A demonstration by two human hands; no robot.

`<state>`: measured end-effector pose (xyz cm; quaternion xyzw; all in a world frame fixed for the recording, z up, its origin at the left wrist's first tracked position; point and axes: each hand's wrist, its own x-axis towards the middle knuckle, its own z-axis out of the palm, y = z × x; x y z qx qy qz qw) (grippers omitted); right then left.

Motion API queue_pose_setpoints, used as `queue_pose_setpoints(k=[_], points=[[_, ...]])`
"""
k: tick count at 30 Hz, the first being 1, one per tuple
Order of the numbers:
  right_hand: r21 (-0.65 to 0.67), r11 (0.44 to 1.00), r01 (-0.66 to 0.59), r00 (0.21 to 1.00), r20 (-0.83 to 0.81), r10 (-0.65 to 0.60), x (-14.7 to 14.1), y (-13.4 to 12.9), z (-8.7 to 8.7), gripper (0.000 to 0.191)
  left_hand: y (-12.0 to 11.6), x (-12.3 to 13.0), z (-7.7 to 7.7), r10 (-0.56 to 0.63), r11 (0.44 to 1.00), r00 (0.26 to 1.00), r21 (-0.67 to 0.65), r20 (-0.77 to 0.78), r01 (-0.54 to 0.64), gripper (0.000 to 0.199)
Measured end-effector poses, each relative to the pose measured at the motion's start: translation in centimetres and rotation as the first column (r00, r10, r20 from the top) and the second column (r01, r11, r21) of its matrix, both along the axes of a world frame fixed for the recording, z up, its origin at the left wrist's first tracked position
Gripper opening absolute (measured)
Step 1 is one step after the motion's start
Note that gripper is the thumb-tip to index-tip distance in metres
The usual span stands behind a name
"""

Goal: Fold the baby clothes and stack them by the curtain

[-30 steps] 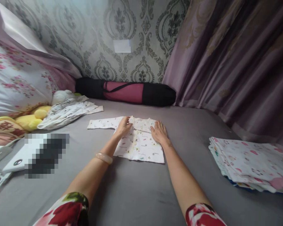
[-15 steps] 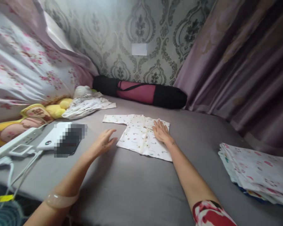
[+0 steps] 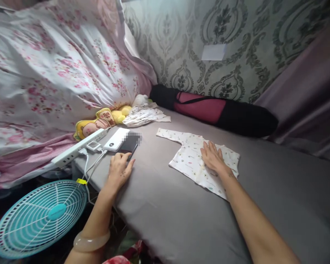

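A small white long-sleeved baby shirt (image 3: 191,157) with a tiny print lies flat on the grey bed sheet, one sleeve stretched to the left. My right hand (image 3: 213,157) rests palm down on its front, fingers extended. My left hand (image 3: 119,170) is at the near edge of a dark phone (image 3: 131,147), its thumb apart from the curved fingers. Whether the fingertips touch the phone is unclear. Beside the phone lies a white power bank (image 3: 117,139) with a small round display.
A white power strip (image 3: 79,148) with cables lies along the bed's left edge, above a turquoise fan (image 3: 57,212). Yellow plush toys (image 3: 121,114) and a crumpled printed garment (image 3: 143,114) are behind. A black and pink long bag (image 3: 199,106) lies against the wall.
The view has swung left, bringing the fan into sight and taking the folded cloth stack almost out. My left hand has moved from beside the shirt to the phone. My right hand stays on the shirt.
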<state>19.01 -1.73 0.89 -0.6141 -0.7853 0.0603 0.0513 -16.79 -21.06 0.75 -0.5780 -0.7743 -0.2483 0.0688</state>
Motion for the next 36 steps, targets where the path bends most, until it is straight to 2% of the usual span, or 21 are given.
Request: queue_pose_setpoints(k=[3,9,15,21,23,26,28,31,34,36], points=[[0.029,1.0,-0.004,1.0,-0.012,0.004,-1.0,0.1,-0.4,0.063,-0.3,-0.9,-0.3,0.1,0.995,0.993,0.002,-0.059,-0.1,0.04],[-0.098,0.995,0.004,1.0,-0.023,-0.006,-1.3,0.6,-0.8,0.065,0.6,-1.7,-0.1,0.157,0.984,0.982,-0.069,-0.102,-0.164,0.044],[-0.055,0.998,0.024,0.996,-0.088,-0.029,-0.5,0.3,-0.3,0.066,2.3,-1.5,0.8,0.129,0.982,0.982,-0.123,-0.135,-0.146,0.045],[-0.024,0.997,0.069,0.993,-0.09,-0.071,1.4,0.3,-0.3,0.068,3.0,-1.6,0.6,0.075,0.978,0.984,-0.182,-0.164,-0.105,0.04],[0.006,0.995,0.098,0.991,-0.096,-0.097,2.2,0.6,-0.2,0.068,3.1,-1.5,0.7,0.089,0.982,0.984,-0.149,-0.157,-0.113,0.04],[0.062,0.985,0.159,0.983,-0.104,-0.152,2.9,1.4,0.1,0.067,3.5,-0.6,1.4,0.113,0.993,0.988,-0.019,-0.109,-0.116,0.039],[0.082,0.981,0.175,0.981,-0.095,-0.167,2.9,1.8,0.3,0.066,4.1,0.9,2.0,0.056,0.998,0.995,0.03,-0.083,-0.054,0.035],[0.078,0.988,0.134,0.99,-0.052,-0.13,1.8,2.0,0.6,0.064,5.4,4.3,2.9,-0.144,0.989,0.988,0.02,-0.051,0.145,0.029],[0.065,0.994,0.085,0.996,-0.02,-0.084,0.1,1.8,0.4,0.064,7.0,8.1,3.6,-0.371,0.929,0.929,0.006,0.005,0.371,0.027],[0.037,0.997,0.069,0.998,-0.016,-0.068,-0.8,1.6,0.0,0.065,8.1,10.6,3.9,-0.478,0.878,0.878,-0.022,0.022,0.479,0.027]])
